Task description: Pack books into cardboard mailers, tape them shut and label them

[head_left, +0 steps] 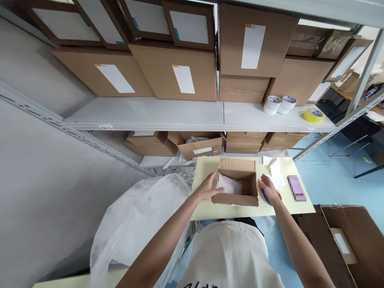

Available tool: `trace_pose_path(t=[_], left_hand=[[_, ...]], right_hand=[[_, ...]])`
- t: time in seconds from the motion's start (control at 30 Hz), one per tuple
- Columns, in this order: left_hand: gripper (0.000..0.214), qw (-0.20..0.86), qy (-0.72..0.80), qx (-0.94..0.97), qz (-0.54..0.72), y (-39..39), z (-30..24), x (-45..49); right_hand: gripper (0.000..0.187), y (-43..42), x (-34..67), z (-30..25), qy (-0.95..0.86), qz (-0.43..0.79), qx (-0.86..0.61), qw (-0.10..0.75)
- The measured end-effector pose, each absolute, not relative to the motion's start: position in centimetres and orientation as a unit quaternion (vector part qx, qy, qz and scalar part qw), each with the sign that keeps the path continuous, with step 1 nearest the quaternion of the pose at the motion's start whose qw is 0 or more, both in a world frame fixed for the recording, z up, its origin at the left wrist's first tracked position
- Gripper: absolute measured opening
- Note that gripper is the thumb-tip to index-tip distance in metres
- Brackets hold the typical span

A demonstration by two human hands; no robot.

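An open cardboard box (249, 185) sits on the pale yellow tabletop, its flaps folded outward. Inside it, toward the left, lies a white padded packet (229, 184). My left hand (208, 187) is at the box's left side with fingers stretched and the thumb reaching over the near left edge, by the packet. On the other side, my right hand (268, 188) is close to the right wall, its fingers extended. Beneath that hand a blue and red object, seemingly a tape dispenser (264, 195), is partly hidden; I see no clear grip on it.
White paper strips (276, 174) and a blurred purple item (297, 188) lie right of the box. Clear plastic sheeting (135, 216) bulges at left. A large open carton (354, 224) stands at lower right. Shelves ahead hold cartons (192, 76), white tape rolls (273, 105) and yellow tape (313, 115).
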State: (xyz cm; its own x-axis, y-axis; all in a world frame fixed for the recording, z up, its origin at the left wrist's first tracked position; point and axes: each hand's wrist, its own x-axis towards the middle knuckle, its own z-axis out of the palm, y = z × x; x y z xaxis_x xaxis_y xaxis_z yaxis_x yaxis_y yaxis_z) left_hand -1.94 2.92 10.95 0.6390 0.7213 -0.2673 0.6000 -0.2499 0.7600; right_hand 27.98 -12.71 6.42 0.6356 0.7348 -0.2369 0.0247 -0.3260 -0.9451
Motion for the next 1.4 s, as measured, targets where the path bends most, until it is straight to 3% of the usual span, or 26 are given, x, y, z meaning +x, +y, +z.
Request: trace_pose_path(t=[0.07, 0.13, 0.33, 0.4, 0.5, 0.6, 0.7, 0.8, 0.97, 1.07, 1.2, 1.4], left_hand=[[0.125, 0.508, 0.382, 0.772, 0.023, 2.9, 9.8, -4.1], [0.132, 0.520, 0.373, 0.767, 0.039, 2.2, 8.4, -5.0], [0.068, 0.471, 0.501, 0.707, 0.166, 0.2, 5.7, -1.7], [0.063, 0.429, 0.544, 0.699, 0.175, 0.1, 5.3, -0.8], [0.072, 0.366, 0.525, 0.744, 0.193, 0.5, 5.1, -0.5], [0.072, 0.268, 0.442, 0.832, 0.199, 1.1, 5.7, -0.5], [0.059, 0.180, 0.337, 0.916, 0.119, 1.5, 6.8, 0.1], [0.056, 0.132, 0.266, 0.954, 0.046, 1.2, 7.4, 0.8], [0.070, 0.096, 0.254, 0.962, 0.014, 0.2, 6.9, 1.2], [0.074, 0.095, 0.258, 0.961, 0.012, 0.0, 6.9, 1.3], [0.073, 0.089, 0.262, 0.961, 0.021, 0.0, 7.5, 1.6], [0.077, 0.094, 0.261, 0.961, 0.001, -0.1, 7.2, 1.8]], right_hand=[[0.070, -11.2, 28.9, 6.8, -0.256, 0.362, -0.727, 0.524], [0.071, -9.5, 29.5, 7.1, -0.246, 0.394, -0.712, 0.526], [0.071, -7.0, 29.0, 6.9, -0.288, 0.446, -0.643, 0.552], [0.067, -7.9, 28.7, 6.5, -0.350, 0.439, -0.641, 0.523], [0.058, -10.2, 28.7, 5.7, -0.478, 0.377, -0.669, 0.427], [0.051, -12.1, 28.5, 4.9, -0.571, 0.297, -0.693, 0.326], [0.049, -12.9, 27.8, 4.6, -0.593, 0.257, -0.709, 0.281], [0.053, -13.3, 26.9, 4.5, -0.592, 0.238, -0.723, 0.265], [0.059, -15.9, 27.5, 3.4, -0.487, 0.163, -0.812, 0.278], [0.050, -18.0, 28.9, 2.4, -0.376, 0.128, -0.892, 0.213], [0.035, -19.2, 29.6, 1.6, -0.341, 0.190, -0.918, 0.074], [0.027, -18.3, 28.9, 1.8, -0.279, 0.225, -0.931, 0.070]])
